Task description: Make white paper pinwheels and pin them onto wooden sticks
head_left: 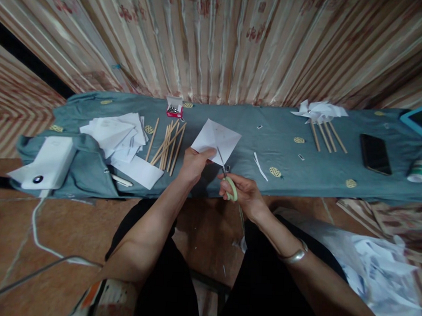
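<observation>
My left hand pinches a square of white paper at its near left edge, thumb on top. Green-handled scissors are in my right hand, fingers closed round the loops. Their blades reach over the near corner of the paper; whether they have cut into it I cannot tell. Left of the paper lie several thin wooden sticks, and beyond them a pile of white paper sheets. A narrow paper strip rests to the right of the scissors.
A small red box of metal pins stands at the back. Paper pinwheels on sticks lie at the back right, near a black phone and a small roll. A white device with a cable sits at the left end.
</observation>
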### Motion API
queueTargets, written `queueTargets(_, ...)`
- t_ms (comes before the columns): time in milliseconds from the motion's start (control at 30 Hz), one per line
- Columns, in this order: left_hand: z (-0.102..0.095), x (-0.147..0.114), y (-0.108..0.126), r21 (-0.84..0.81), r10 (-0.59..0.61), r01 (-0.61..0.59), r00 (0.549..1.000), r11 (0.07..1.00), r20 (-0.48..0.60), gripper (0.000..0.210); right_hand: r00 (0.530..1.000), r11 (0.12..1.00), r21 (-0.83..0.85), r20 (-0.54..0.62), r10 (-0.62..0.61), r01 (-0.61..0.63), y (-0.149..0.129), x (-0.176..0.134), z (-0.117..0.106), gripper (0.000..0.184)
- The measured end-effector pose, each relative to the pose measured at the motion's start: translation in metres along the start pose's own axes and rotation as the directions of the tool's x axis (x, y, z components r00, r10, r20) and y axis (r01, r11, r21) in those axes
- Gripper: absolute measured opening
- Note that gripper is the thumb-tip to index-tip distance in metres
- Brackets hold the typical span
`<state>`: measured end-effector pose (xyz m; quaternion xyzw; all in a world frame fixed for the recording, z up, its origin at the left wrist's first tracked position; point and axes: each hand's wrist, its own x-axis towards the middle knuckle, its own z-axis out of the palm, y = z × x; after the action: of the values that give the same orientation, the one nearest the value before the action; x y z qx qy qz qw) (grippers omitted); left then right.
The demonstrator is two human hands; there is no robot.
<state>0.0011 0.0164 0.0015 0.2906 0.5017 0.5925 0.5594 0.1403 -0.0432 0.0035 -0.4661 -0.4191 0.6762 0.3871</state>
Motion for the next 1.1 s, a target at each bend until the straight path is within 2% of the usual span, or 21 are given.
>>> queueTargets(367,0.0,0.003,-0.004,-0.019,0.007,-0.007,1.0,1.0,0.006,0.023,1.0,1.0,-0.013,-0.006,0.01,-0.011,0.001,-0.001,-0.004,0.048)
queueTargets(667,-0.003,0.006,0.003,-0.035,0.028,-0.03,0.998,0.999,-0.059,0.023,0.995,0.997,-0.057,0.084,0.053,-0.048,0.002,-0.003,-0.011,0.044)
queueTargets(900,-0.01,0.012,0.006,-0.052,0.069,-0.074,0.993,0.996,-0.098,0.021,0.984,0.989,-0.131,0.154,0.092,-0.072,-0.011,-0.006,-0.023,0.045)
queueTargets(1100,-0.01,0.013,0.003,-0.018,0.055,-0.058,0.99,0.998,-0.127,0.024,0.993,0.987,-0.149,0.094,0.073,-0.059,-0.019,-0.003,-0.039,0.048)
